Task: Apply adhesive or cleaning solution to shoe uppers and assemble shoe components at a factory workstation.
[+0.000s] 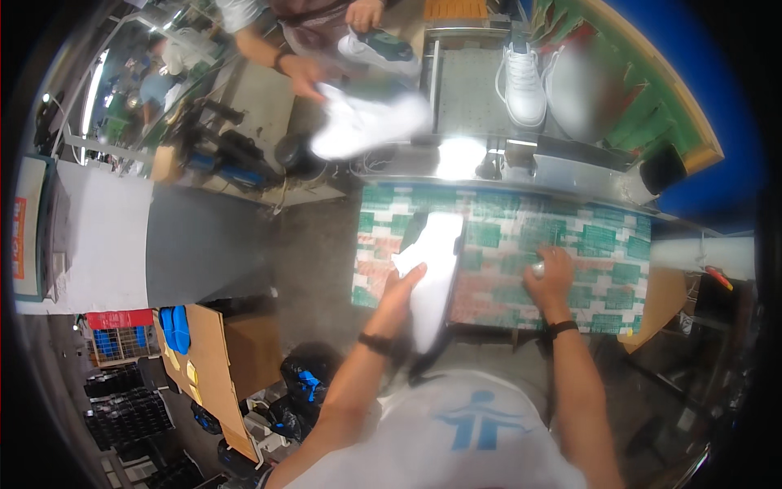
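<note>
My left hand (399,295) grips a white shoe (438,273) by its side, thumb on the upper. The shoe lies lengthwise over the patterned green, white and reddish table cover (497,281), its lower end reaching past the near edge. To the right, my right hand (551,279) is closed over the cover, fingers curled around a small, round, whitish thing (538,267). What kind of thing it is cannot be made out. A dark band runs around each of my wrists.
Across the bench, a co-worker's hand (305,77) holds a blurred white shoe (366,122); the other hand (364,15) is at another shoe (381,50). White sneakers (522,85) stand on the conveyor (468,90) ahead. Cardboard (213,371) stands at the lower left.
</note>
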Tool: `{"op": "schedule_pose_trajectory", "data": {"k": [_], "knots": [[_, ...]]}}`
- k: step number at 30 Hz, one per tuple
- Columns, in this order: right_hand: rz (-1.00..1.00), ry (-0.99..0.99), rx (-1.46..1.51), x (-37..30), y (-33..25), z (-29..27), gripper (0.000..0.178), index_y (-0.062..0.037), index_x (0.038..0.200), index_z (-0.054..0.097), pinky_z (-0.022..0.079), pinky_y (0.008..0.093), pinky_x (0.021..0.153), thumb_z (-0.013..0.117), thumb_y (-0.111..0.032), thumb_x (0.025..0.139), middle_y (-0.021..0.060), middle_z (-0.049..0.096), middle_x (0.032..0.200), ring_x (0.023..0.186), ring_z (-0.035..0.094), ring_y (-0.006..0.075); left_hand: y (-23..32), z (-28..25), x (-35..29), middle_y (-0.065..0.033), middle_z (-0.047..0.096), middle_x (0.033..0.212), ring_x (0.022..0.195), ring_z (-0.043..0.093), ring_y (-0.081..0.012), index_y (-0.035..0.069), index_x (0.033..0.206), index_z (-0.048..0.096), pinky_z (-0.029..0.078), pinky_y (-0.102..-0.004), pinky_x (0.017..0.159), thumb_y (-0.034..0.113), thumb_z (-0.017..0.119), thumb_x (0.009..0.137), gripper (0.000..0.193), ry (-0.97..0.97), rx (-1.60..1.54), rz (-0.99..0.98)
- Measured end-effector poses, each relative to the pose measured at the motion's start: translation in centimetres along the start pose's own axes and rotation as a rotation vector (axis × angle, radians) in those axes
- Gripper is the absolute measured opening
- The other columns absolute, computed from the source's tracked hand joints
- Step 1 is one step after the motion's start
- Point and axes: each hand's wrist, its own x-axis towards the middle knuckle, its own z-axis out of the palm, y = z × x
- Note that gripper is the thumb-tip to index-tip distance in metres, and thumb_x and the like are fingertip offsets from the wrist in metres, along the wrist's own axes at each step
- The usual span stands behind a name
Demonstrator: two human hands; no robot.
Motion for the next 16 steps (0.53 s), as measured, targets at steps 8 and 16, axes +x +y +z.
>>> {"op": "schedule_pose_trajectory", "data": {"k": [8, 16], "knots": [[0.027, -0.028, 0.006, 0.3, 0.0, -0.9, 0.044, -0.0093, 0.116, 0.074, 0.050, 0.0543, 0.098, 0.088, -0.028, 0.079, 0.0167, 0.066, 0.121, 0.113, 0.063, 0.0405, 16.8, 4.8, 3.6, -0.0162, 0.075, 0.131, 0.121, 0.073, -0.0216, -0.007, 0.149, 0.058, 0.061, -0.0362, 0.102, 0.014, 0.105, 0.077, 0.089, -0.066, 0.668, 0.575], [0.022, -0.048, 0.059, 0.6, 0.0, -0.7, 0.043, -0.0125, 0.113, 0.075, 0.051, 0.0562, 0.096, 0.089, -0.032, 0.077, 0.0149, 0.067, 0.120, 0.110, 0.065, 0.0380, 35.4, 8.8, 24.5, -0.0218, 0.071, 0.149, 0.139, 0.068, -0.0367, 0.010, 0.164, 0.053, 0.052, -0.0432, 0.119, 0.012, 0.101, 0.075, 0.101, 0.002, 1.432, 0.788]]}}
